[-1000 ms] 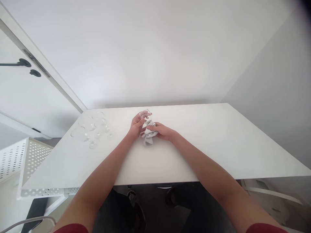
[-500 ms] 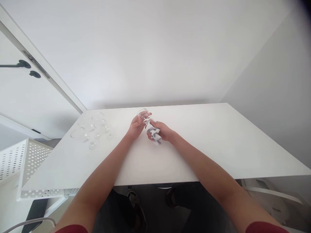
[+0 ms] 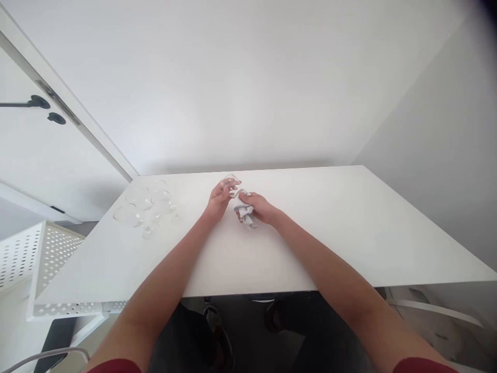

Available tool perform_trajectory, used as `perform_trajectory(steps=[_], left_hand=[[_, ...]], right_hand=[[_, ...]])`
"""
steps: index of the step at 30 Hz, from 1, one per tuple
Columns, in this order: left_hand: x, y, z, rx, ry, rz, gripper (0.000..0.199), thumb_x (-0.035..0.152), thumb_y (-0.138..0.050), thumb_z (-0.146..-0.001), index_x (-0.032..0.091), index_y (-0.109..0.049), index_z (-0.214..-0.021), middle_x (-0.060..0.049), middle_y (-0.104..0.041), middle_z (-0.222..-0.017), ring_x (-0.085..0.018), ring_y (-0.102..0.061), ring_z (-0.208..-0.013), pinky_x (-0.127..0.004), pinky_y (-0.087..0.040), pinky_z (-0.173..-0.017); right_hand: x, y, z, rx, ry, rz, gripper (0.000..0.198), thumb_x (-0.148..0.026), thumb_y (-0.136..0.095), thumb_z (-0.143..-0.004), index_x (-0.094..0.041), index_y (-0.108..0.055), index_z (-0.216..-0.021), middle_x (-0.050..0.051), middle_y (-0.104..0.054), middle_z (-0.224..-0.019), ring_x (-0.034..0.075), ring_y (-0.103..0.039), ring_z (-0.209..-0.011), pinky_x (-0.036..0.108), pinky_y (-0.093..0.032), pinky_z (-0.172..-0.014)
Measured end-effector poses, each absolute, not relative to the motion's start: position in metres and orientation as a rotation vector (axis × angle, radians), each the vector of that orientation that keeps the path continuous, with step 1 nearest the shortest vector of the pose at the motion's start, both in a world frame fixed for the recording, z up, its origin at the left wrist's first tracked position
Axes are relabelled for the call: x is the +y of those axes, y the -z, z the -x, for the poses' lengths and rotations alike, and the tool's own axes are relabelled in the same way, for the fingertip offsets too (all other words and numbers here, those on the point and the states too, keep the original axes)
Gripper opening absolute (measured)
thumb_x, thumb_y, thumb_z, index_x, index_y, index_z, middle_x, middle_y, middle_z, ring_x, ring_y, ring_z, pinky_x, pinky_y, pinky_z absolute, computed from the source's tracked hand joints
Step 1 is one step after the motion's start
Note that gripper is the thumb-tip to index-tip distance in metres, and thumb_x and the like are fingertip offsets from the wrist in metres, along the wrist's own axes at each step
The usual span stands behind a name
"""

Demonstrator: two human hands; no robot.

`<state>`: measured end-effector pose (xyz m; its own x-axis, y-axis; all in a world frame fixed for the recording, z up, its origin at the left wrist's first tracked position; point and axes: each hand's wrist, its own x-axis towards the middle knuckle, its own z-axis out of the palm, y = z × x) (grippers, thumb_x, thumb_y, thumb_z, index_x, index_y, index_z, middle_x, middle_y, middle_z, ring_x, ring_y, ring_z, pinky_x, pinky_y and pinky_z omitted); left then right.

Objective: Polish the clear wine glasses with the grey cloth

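My left hand (image 3: pixel 220 198) is closed around the bowl of a clear stemmed glass (image 3: pixel 229 179), which is tilted with its rim toward the wall. Close beside it, my right hand (image 3: pixel 259 207) grips a crumpled white cloth (image 3: pixel 244 208). The cloth covers the stem end of the glass, so the foot is hidden. Both hands are just above the white table (image 3: pixel 248 259), near its middle. Several more clear stemmed glasses (image 3: pixel 134 215) stand together on the left part of the table.
A white wall (image 3: pixel 240 103) rises behind the table's back edge. To the left are a door with a dark handle (image 3: pixel 39 102) and a white perforated metal unit (image 3: pixel 58 248). A grey cable (image 3: pixel 58 351) curves at the lower left.
My right hand and the cloth have shifted slightly, and the cloth's folds lie differently around the stem end. My left hand still holds the glass in nearly the same spot.
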<state>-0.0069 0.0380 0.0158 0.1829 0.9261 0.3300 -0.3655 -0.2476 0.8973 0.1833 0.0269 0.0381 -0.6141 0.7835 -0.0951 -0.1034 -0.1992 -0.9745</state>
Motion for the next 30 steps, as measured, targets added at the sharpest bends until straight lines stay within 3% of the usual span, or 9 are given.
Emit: perform_trajectory(steps=[4, 11, 14, 18, 22, 26, 30], left_hand=[[0.037, -0.018, 0.007, 0.596, -1.354, -1.247, 0.052, 0.057, -0.079, -0.086, 0.023, -0.069, -0.125, -0.015, -0.066, -0.142, -0.027, -0.065, -0.119, -0.039, -0.052, -0.093], [0.043, -0.010, 0.009, 0.663, -1.514, -1.238, 0.065, 0.047, -0.090, -0.077, 0.028, -0.059, -0.131, -0.014, -0.063, -0.146, -0.025, -0.066, -0.122, -0.037, -0.051, -0.096], [0.044, -0.009, 0.010, 0.730, -1.581, -1.256, 0.067, 0.043, -0.092, -0.075, 0.032, -0.055, -0.131, -0.012, -0.059, -0.151, -0.025, -0.065, -0.126, -0.036, -0.053, -0.093], [0.038, -0.014, 0.005, 0.769, -1.564, -1.356, 0.071, 0.038, -0.095, -0.071, 0.031, -0.053, -0.127, -0.013, -0.057, -0.152, -0.030, -0.060, -0.135, -0.033, -0.056, -0.086], [0.031, -0.018, -0.001, 0.710, -1.501, -1.454, 0.076, 0.036, -0.096, -0.068, 0.030, -0.049, -0.128, -0.015, -0.059, -0.149, -0.031, -0.058, -0.136, -0.033, -0.058, -0.080], [0.030, -0.016, -0.003, 0.755, -1.466, -1.533, 0.076, 0.036, -0.097, -0.065, 0.028, -0.050, -0.124, -0.016, -0.061, -0.145, -0.031, -0.060, -0.133, -0.034, -0.058, -0.079], [0.029, -0.015, -0.005, 0.808, -1.456, -1.577, 0.074, 0.036, -0.097, -0.065, 0.028, -0.051, -0.123, -0.015, -0.062, -0.144, -0.032, -0.059, -0.134, -0.034, -0.057, -0.078]], right_hand=[[0.028, -0.040, -0.185, -1.293, -2.054, 0.721, 0.055, -0.071, -0.075, -0.083, -0.017, -0.064, -0.084, 0.009, -0.072, -0.070, 0.022, -0.067, -0.061, 0.035, -0.057, -0.061], [0.063, -0.015, -0.191, -0.658, -1.405, 0.898, 0.042, -0.064, -0.061, -0.097, -0.023, -0.065, -0.102, 0.007, -0.076, -0.098, 0.021, -0.072, -0.099, 0.030, -0.060, -0.078], [0.070, -0.015, -0.200, -0.609, -1.359, 0.895, 0.040, -0.062, -0.051, -0.102, -0.025, -0.065, -0.107, 0.009, -0.075, -0.108, 0.021, -0.071, -0.106, 0.031, -0.060, -0.080], [0.062, -0.018, -0.192, -0.805, -1.616, 0.874, 0.040, -0.061, -0.056, -0.099, -0.023, -0.066, -0.104, 0.009, -0.076, -0.100, 0.023, -0.072, -0.095, 0.034, -0.059, -0.076], [0.058, -0.014, -0.184, -0.941, -1.688, 0.920, 0.030, -0.048, -0.075, -0.085, -0.019, -0.067, -0.092, 0.007, -0.074, -0.090, 0.021, -0.069, -0.087, 0.030, -0.056, -0.076], [0.063, -0.006, -0.189, -1.043, -1.489, 1.028, 0.029, -0.044, -0.076, -0.078, -0.018, -0.066, -0.086, 0.004, -0.070, -0.085, 0.018, -0.063, -0.079, 0.028, -0.050, -0.072], [0.067, -0.004, -0.193, -1.231, -1.071, 1.315, 0.036, -0.052, -0.064, -0.088, -0.019, -0.061, -0.073, 0.003, -0.064, -0.074, 0.017, -0.056, -0.071, 0.029, -0.043, -0.067]])
